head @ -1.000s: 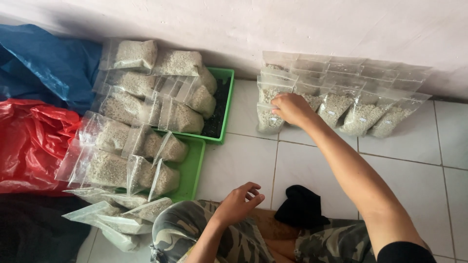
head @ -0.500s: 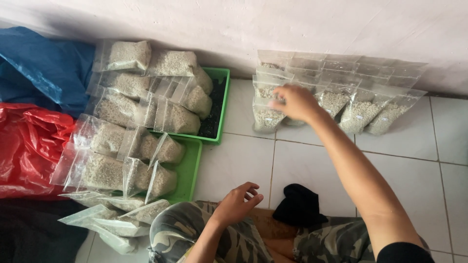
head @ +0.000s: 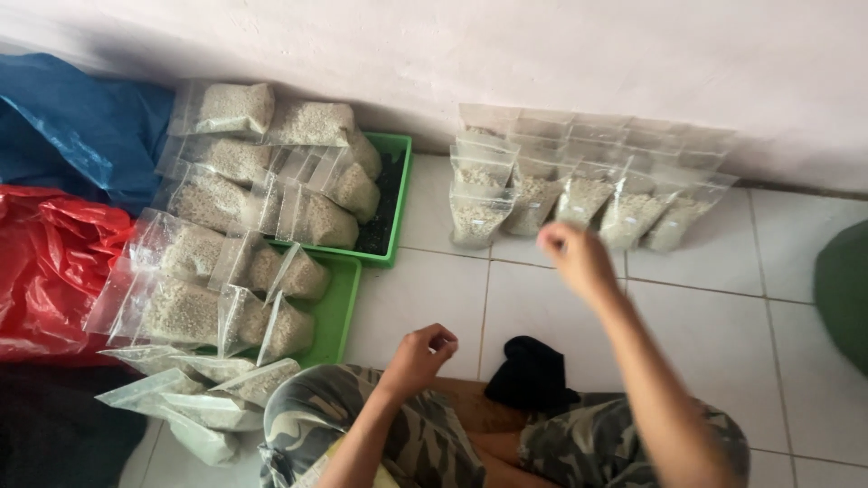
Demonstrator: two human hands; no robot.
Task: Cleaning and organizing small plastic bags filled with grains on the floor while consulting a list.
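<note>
My right hand (head: 577, 260) hovers empty over the white floor tiles, just in front of a row of small clear bags of pale grain (head: 579, 185) that lean against the wall. Its fingers are loosely curled and blurred. My left hand (head: 420, 354) rests above my left knee with the fingers curled in, holding nothing visible. To the left, larger clear bags of the same grain (head: 258, 203) lie piled over two green trays (head: 395, 203).
A blue plastic sack (head: 81, 126) and a red plastic sack (head: 45, 262) lie at the far left. A black cloth (head: 529, 372) sits between my knees in camouflage trousers (head: 434, 434). A dark green object (head: 845, 289) is at the right edge.
My right hand has drawn back from the row of small bags by the wall toward me, with nothing in it. The left hand has curled a little tighter.
</note>
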